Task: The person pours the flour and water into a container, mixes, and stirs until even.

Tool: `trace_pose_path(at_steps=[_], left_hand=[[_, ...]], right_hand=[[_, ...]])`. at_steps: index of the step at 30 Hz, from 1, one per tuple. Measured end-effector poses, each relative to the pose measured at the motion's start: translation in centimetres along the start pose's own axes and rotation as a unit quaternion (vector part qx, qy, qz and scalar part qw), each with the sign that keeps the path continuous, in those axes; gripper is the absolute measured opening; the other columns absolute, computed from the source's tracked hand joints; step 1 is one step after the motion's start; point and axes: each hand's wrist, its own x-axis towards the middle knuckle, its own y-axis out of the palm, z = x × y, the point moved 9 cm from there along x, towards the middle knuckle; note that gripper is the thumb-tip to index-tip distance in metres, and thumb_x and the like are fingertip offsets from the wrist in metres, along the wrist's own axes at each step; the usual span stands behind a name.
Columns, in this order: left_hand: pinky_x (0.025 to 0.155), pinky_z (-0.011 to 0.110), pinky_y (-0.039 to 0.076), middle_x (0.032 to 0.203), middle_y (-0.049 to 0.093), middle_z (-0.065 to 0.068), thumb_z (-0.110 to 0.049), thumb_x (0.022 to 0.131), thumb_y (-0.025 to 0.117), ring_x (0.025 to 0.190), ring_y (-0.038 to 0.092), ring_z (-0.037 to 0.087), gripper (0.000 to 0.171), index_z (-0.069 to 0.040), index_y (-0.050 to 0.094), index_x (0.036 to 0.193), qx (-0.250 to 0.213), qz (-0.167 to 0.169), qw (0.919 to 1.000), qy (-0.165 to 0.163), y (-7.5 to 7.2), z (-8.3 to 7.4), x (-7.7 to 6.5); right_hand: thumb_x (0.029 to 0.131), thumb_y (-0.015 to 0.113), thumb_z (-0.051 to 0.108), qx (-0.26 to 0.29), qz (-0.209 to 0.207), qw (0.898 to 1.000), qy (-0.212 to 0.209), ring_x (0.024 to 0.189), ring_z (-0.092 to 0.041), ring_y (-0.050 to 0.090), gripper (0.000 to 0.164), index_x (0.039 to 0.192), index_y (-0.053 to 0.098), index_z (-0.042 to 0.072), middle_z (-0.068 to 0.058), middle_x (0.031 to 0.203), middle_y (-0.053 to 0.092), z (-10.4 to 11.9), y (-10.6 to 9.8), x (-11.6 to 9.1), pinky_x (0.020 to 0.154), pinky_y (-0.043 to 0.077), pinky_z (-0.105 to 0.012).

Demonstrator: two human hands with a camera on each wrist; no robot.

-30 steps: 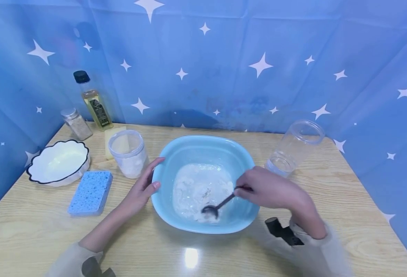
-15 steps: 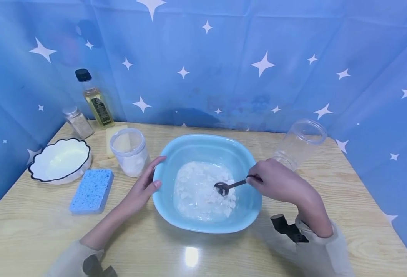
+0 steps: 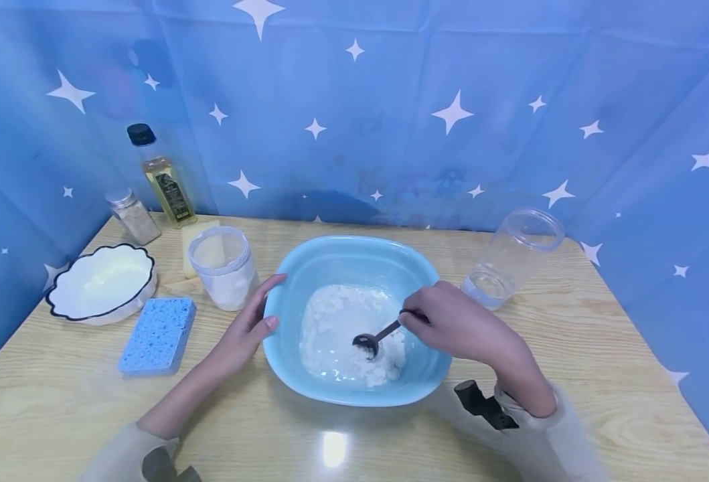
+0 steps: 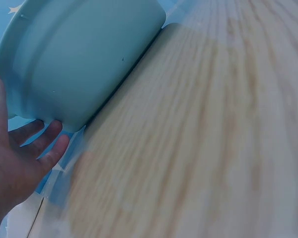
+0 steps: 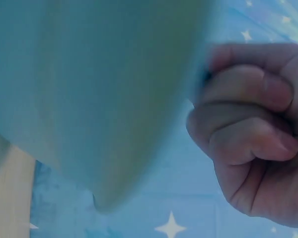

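A light-blue plastic basin [image 3: 354, 397] stands on the table, with white flour-like powder and liquid [image 3: 330, 335] in it. My left hand [image 3: 250, 321] holds the basin's left side, thumb and forefinger at the rim. In the left wrist view, the other fingers [image 4: 50, 134] reach under the rim beside the outer wall. My right hand [image 3: 459, 325] grips a dark spoon [image 3: 384, 333] by its handle, over the basin's right side. The spoon's bowl is down in the white mixture. Only curled fingers [image 5: 238, 141] behind the blurred basin wall show in the right wrist view.
Left of the basin stand a clear jar of white powder [image 3: 229, 284], a blue sponge [image 3: 157, 336], a scalloped white dish [image 3: 101, 284], an oil bottle [image 3: 170, 191] and a shaker jar [image 3: 136, 219]. A clear container [image 3: 511, 258] stands behind the right hand.
The spoon's bowl swung from the front of the mixture to the right and back, then came left again. My right hand went right and returned. My left hand stays on the basin.
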Motion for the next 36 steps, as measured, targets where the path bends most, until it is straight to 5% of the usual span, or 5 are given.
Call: trace_pose_path(at_steps=[16,21,30,36], left_hand=[[0.084,0.034,0.051,0.15,0.021,0.014,-0.011,0.097,0.042,0.125,0.038,0.04,0.056,-0.023,0.023,0.148,-0.001,-0.002,1.0,-0.006,-0.1,0.3,-0.1],[0.083,0.035,0.051,0.149,0.023,0.015,-0.009,0.097,0.041,0.123,0.039,0.04,0.056,-0.022,0.023,0.148,-0.006,0.001,1.0,0.0,0.1,0.3,0.0],[0.081,0.036,0.052,0.149,0.022,0.015,-0.011,0.097,0.042,0.122,0.04,0.041,0.056,-0.023,0.022,0.148,-0.007,0.005,1.0,-0.002,0.0,0.0,0.1],[0.08,0.036,0.053,0.149,0.023,0.017,-0.011,0.096,0.042,0.122,0.04,0.042,0.057,-0.022,0.022,0.148,-0.01,0.002,0.9999,-0.004,-0.1,0.0,0.2]], right_hand=[[0.091,0.052,0.007,-0.033,-0.076,0.993,0.078,0.041,-0.009,0.031,0.025,0.068,0.062,0.01,0.005,0.048,0.032,-2.7,-0.5,1.5,0.044,0.033,-0.024],[0.09,0.051,0.006,-0.033,-0.066,0.992,0.103,0.042,-0.009,0.033,0.024,0.069,0.063,0.007,0.003,0.049,0.036,-3.8,-1.4,0.5,0.043,0.033,-0.024],[0.091,0.052,0.006,0.052,0.064,0.997,-0.003,0.044,-0.001,0.028,0.032,0.061,0.053,0.014,0.011,0.052,0.033,-1.8,-0.1,-0.9,0.043,0.029,-0.019],[0.091,0.053,0.007,0.041,-0.009,0.999,0.006,0.041,-0.003,0.029,0.029,0.063,0.057,0.013,0.008,0.049,0.034,-0.7,1.6,1.7,0.041,0.029,-0.019]])
